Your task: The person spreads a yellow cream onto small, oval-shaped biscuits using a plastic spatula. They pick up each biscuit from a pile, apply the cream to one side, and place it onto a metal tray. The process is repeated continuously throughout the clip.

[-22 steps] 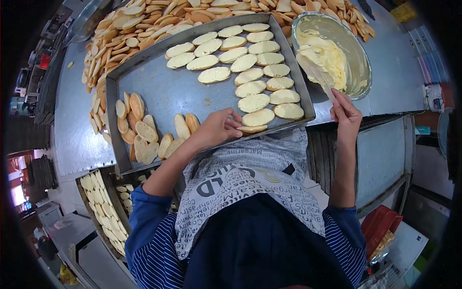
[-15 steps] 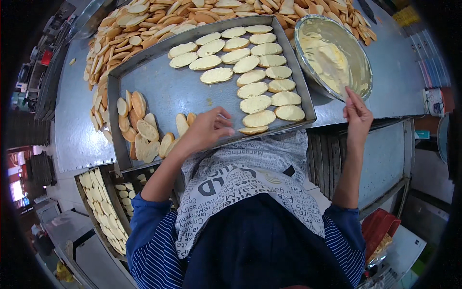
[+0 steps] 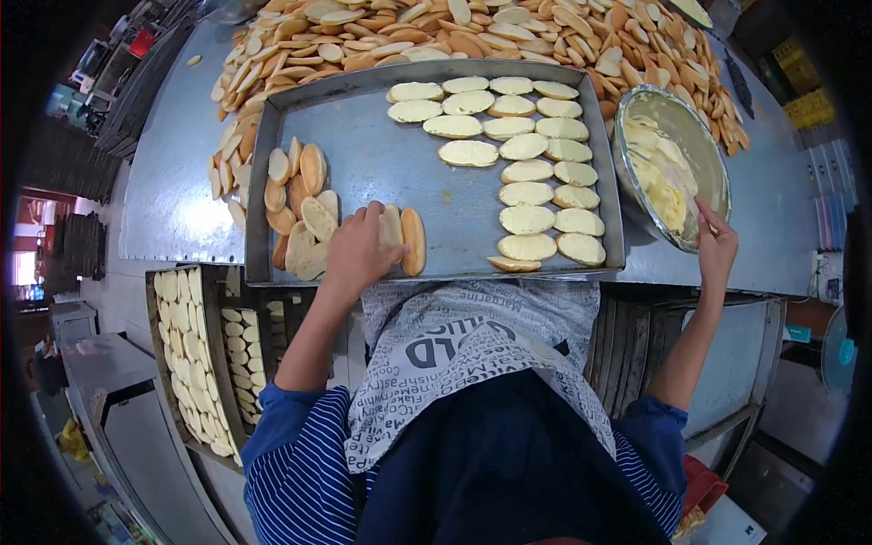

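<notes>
My left hand (image 3: 357,250) reaches over the near edge of a large metal tray (image 3: 350,80), its fingers closed round a pale oval bread slice (image 3: 391,227). Another slice with brown crust (image 3: 413,242) stands just right of it. More plain slices (image 3: 313,173) are heaped at the tray's left side, partly hidden by that hand. On the right lie rows of slices coated with pale yellow cream (image 3: 527,194). My right hand (image 3: 718,243) grips a spreader (image 3: 683,186) by its end, the blade dipping into cream (image 3: 656,156) in a metal bowl (image 3: 718,173).
A big pile of cut bread slices (image 3: 391,36) covers the far part of the metal table (image 3: 173,163). Below the table at left, a tray of coated slices (image 3: 186,363) sits in a rack. Stacked trays (image 3: 627,336) stand below right, and a dark-handled tool (image 3: 738,84) lies far right.
My left hand has moved left onto the plain slices and closed on one. My right hand has brought the spreader deeper into the cream. The whole view has shifted.
</notes>
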Motion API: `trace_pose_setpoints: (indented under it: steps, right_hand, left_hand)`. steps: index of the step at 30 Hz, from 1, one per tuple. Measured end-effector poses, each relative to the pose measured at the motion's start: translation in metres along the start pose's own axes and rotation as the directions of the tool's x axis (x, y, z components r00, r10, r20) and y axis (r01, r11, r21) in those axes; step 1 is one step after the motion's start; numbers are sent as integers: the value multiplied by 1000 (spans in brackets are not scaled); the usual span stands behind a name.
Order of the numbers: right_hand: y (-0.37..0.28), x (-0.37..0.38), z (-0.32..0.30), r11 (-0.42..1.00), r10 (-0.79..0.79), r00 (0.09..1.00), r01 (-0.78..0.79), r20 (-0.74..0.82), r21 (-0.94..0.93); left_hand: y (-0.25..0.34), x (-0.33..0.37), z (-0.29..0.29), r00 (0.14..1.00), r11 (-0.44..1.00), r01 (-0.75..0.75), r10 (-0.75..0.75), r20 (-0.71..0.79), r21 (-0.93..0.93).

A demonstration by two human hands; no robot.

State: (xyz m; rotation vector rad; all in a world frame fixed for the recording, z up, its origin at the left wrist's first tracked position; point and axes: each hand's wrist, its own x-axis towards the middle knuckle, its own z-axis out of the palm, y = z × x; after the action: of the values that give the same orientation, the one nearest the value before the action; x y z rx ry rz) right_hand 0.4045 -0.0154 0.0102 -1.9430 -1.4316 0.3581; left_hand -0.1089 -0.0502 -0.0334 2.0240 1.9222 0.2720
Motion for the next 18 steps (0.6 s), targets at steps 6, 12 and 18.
trace_pose_setpoints:
  steps: [6,12,18]
  right_hand:
    - [-22,14,2,948,-32,997,52,69,-314]
    - [-36,22,12,993,24,929,19,368,-113]
    - [-38,24,-12,947,186,909,-267,372,178]
  left_hand:
    - [-37,26,6,970,986,30,10,-245,162]
    - [-42,42,4,980,999,-46,48,-194,15]
    - [-48,57,24,996,511,-53,-40,-86,-858]
